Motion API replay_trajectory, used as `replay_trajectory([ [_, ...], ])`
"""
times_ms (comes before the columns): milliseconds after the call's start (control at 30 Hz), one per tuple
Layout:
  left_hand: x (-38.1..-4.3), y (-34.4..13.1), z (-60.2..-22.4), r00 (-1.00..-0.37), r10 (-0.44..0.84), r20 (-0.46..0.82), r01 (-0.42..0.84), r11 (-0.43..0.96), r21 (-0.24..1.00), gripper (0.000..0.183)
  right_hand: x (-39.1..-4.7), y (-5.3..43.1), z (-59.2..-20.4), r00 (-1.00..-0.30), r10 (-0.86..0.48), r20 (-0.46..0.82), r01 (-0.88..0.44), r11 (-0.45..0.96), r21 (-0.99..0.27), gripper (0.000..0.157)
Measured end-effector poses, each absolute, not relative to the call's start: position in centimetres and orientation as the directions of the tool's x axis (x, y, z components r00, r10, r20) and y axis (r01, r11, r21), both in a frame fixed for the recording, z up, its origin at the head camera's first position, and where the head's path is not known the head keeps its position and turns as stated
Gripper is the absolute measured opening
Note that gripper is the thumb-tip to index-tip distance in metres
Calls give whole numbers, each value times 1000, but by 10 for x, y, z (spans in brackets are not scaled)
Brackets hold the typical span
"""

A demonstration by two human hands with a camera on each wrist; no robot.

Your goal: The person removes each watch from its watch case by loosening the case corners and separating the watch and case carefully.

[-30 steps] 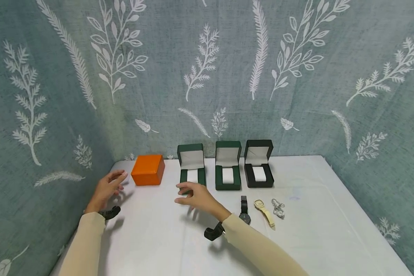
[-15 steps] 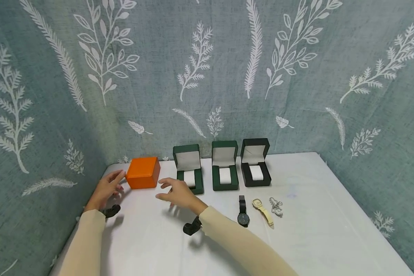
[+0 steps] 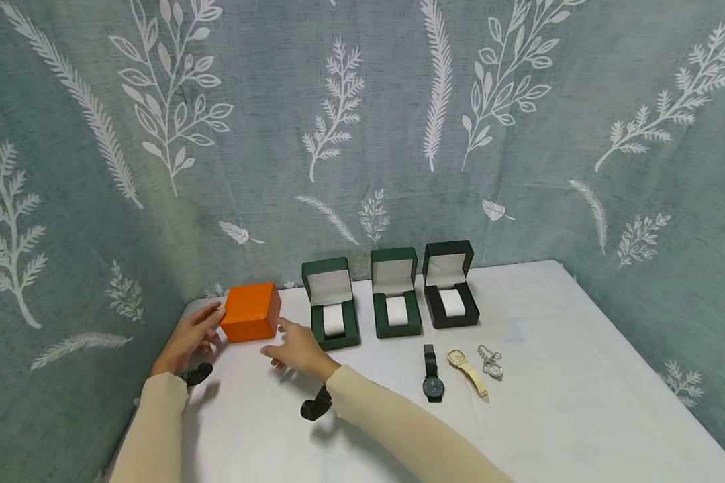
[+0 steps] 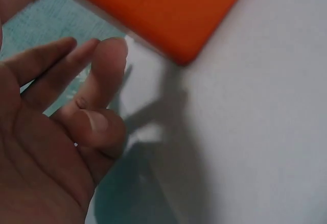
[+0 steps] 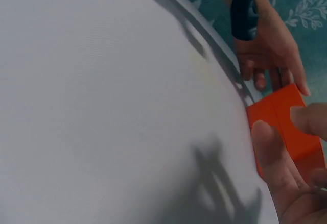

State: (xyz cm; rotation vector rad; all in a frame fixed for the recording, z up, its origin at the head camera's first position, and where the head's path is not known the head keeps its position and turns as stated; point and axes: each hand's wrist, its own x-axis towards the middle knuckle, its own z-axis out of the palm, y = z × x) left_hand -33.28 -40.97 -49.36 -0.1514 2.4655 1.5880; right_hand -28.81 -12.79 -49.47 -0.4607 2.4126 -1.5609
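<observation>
A closed orange box [image 3: 250,312] stands at the table's back left. My left hand [image 3: 186,341] is at its left side, thumb and forefinger right at the box's edge; in the left wrist view the other fingers of the left hand [image 4: 56,106] are loosely bent below the orange box [image 4: 179,20]. At the box's right front corner, my right hand [image 3: 300,350] is spread, forefinger close to that side. The right wrist view has the right hand's thumb and a finger [image 5: 271,152] overlapping the orange box [image 5: 280,114]. Neither hand grips it.
Two green watch boxes [image 3: 349,323] [image 3: 380,322] and a black one [image 3: 438,315] stand with lids up, white cushions inside. In front lie a black watch [image 3: 433,387], a gold watch [image 3: 468,373] and a silver watch [image 3: 493,369]. Patterned curtain [image 3: 266,168] rises behind the table.
My right hand has moved left, from in front of the nearest green box to the orange box's right side. My left hand has come up to the box's left side.
</observation>
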Motion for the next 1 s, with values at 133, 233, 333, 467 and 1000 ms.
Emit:
replay_trajectory([
  [133,-340,-407,-492,-978,53,-200,-161,410,898,71,-291,-130,-493,-936,-346,-67,-72,371,-926,78],
  [233,-344,-406,-493,-979,53,-199,-160,411,898,65,-294,-131,-492,-932,-351,-94,-48,376,-925,77],
  [333,-347,-406,-495,-969,83,-231,-185,366,912,68,-295,-132,-492,-923,-364,-124,-27,382,-924,78],
  [467,-348,-410,-498,-941,193,-277,-234,219,947,68,-298,-133,-492,-905,-396,-152,-1,362,-932,78],
  [1000,-336,-428,-505,-854,477,-208,-39,340,940,92,-288,-141,-482,-856,-490,-168,-130,518,-846,68],
])
